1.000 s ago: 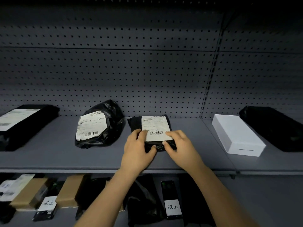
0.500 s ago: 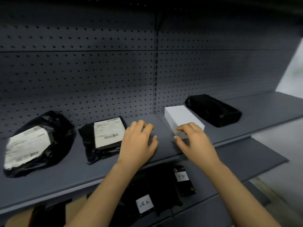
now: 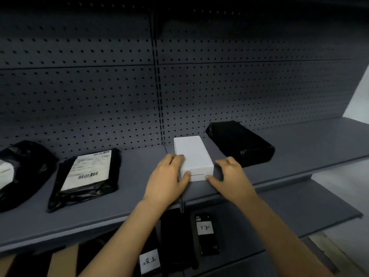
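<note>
A white box (image 3: pixel 192 154) lies on the grey shelf (image 3: pixel 135 188), just right of the upright seam in the back panel. My left hand (image 3: pixel 166 178) grips its left side, fingers on the top edge and thumb on the front face. My right hand (image 3: pixel 229 174) holds the right side, fingers curled along it and thumb at the front lower corner. The box rests flat on the shelf between both hands.
A flat black parcel with a white label (image 3: pixel 87 172) lies to the left, a bulkier black bag (image 3: pixel 24 168) beyond it. Another black parcel (image 3: pixel 239 142) sits right of the box. Below, labelled black items (image 3: pixel 206 232) and cardboard boxes (image 3: pixel 63 260) fill the lower shelf.
Both hands left the labelled black parcel, moved right along the shelf and closed on the white box. The view swung right with them.
</note>
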Available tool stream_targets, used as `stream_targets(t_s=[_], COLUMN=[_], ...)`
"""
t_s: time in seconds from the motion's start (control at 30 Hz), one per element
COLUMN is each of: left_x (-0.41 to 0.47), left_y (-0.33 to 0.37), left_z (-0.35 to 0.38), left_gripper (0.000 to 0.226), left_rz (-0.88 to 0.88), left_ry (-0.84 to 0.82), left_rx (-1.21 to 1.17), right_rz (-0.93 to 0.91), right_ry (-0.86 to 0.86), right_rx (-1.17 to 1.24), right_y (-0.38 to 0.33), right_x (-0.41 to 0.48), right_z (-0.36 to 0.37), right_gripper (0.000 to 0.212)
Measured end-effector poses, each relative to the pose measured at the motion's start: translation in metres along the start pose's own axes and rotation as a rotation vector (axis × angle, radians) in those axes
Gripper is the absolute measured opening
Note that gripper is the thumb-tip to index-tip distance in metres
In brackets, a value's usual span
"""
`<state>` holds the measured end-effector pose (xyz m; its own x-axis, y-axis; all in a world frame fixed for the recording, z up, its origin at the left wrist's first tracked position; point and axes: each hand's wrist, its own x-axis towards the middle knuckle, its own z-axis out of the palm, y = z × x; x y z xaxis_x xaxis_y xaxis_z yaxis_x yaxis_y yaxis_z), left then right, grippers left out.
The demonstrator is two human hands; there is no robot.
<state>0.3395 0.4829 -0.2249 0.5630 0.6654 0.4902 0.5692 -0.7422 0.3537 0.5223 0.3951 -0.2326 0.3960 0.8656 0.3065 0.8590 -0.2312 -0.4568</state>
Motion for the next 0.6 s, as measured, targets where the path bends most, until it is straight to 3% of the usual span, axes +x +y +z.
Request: stream_targets(t_s=[0.13,0.33,0.6], left_x=[0.002,0.0,-0.008], left_y=[0.013,0.034,0.033], left_z=[0.016,0.031,0.029], left_gripper=[0.047,0.037,0.031], left_rz=[-0.168,-0.294,-0.365], left_ry=[0.028,0.178,0.187], left_rx=[-0.054,-0.162,-0.155], right_rz=[-0.099,-0.2,-0.399], right_ry=[-0.1,-0.054,0.127], right_rx=[0.081,0.511,0.602], right_y=[0.017,0.036,0.025], right_x=[0.015,0.026,0.035], right_z=[0.012,0.003,-0.005], right_gripper=[0.041,0.046,0.031])
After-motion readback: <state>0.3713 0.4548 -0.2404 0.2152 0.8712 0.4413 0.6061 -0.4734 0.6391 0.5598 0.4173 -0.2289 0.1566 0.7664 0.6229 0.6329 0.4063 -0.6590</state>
